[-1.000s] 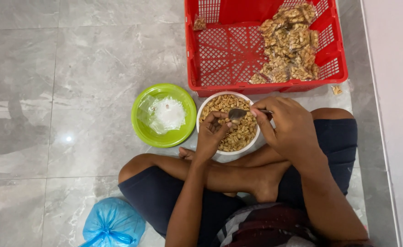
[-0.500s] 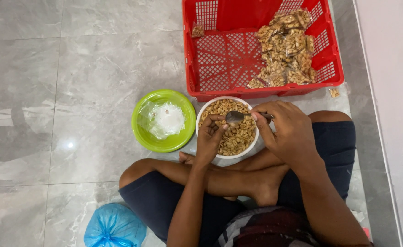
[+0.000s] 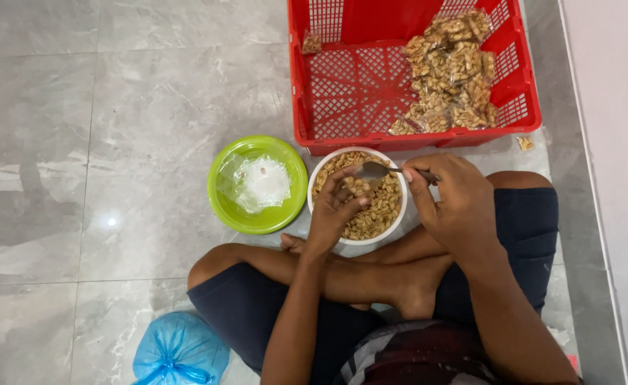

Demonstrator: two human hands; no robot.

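I sit cross-legged on the floor with a white bowl (image 3: 392, 220) of peanuts in front of my legs. My right hand (image 3: 456, 203) grips a metal spoon (image 3: 376, 170) whose head hovers over the nuts. My left hand (image 3: 334, 212) is over the bowl, fingers pinched around what looks like a small clear bag with some nuts; the bag itself is hard to make out. Left of the white bowl stands a green bowl (image 3: 231, 207) holding clear plastic bags (image 3: 257, 183).
A red plastic crate (image 3: 342, 93) stands beyond the bowls, with several filled nut packets (image 3: 450, 71) piled at its right side and one packet (image 3: 312, 44) at its back left. A tied blue plastic bag (image 3: 178, 351) lies by my left knee. A wall runs along the right.
The view has shifted slightly. My hands stay over the white bowl, with the spoon head moving a little towards my left hand.
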